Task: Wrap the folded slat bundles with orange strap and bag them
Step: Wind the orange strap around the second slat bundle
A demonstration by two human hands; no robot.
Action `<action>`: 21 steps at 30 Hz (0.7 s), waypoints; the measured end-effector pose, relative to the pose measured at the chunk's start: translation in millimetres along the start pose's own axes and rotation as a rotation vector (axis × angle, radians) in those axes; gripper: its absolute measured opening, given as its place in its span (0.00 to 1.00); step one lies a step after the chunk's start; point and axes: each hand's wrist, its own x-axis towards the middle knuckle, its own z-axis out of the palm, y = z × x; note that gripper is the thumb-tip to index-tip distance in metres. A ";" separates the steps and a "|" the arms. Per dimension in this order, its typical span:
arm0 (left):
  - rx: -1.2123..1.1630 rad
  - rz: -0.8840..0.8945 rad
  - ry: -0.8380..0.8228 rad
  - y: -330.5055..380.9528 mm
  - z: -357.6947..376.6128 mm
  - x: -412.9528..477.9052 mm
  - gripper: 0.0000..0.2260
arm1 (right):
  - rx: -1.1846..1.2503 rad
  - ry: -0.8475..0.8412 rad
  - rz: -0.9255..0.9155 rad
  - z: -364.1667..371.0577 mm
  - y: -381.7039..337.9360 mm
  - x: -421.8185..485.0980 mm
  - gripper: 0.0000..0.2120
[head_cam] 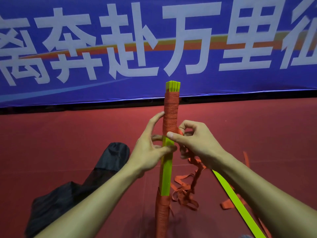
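Here, a slat bundle (166,169) stands straight up in the middle, on the red floor (68,134). The slats are yellow-green. The orange strap (170,114) is wound tight round the top part of the bundle, and more is wound round the bottom part. The middle part is bare. Only the tips of the slats stick out above the top wrap.

The left hand (149,150) holds the bundle at the bare part, just under the top wrap. Its thumb lies across the front, and one finger points up along the left side of the wrap. The right hand (195,140) is just beside it. Its thumb presses on the low edge of the top wrap, and its curled fingers pinch the strap. The two hands are close together.

The rest of the strap hangs down from the right hand and lies in a messy heap on the floor. A loose slat (238,203) lies there too. A black bag (106,167) lies on the floor to the left. A blue banner (240,83) with big white letters hangs behind.
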 end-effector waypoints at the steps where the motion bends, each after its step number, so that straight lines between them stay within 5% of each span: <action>1: 0.029 0.013 0.020 0.7 0.9 -0.4 0.42 | -0.040 0.041 -0.027 2.4 1.7 0.9 0.17; 14: -0.040 0.049 -0.051 3.9 -6.4 -3.1 0.42 | -0.163 0.090 -0.102 -0.7 -0.6 0.6 0.19; 21: -0.061 0.023 -0.051 3.5 -8.0 -1.6 0.41 | 0.182 -0.162 0.194 -16.9 -9.5 3.3 0.07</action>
